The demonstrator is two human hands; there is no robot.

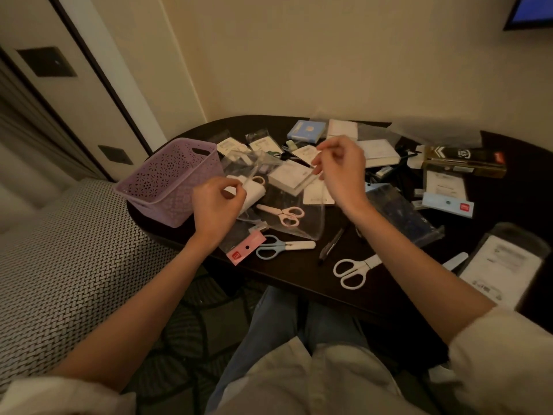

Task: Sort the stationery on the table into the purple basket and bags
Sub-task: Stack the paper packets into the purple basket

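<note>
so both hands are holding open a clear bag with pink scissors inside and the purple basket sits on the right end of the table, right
Not quite. The purple basket sits on the left end of the table, as the head view shows. The rest holds: the left hand and right hand hold open the clear bag with the pink scissors inside.

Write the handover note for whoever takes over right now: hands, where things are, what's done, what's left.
Left hand and right hand each pinch an edge of the clear bag, holding it up over the table. Pink scissors show through the bag.
Purple basket stands at the table's left edge; nothing shows inside it.
Left: blue scissors, white scissors, a pen and many packets lie loose on the table.
</note>
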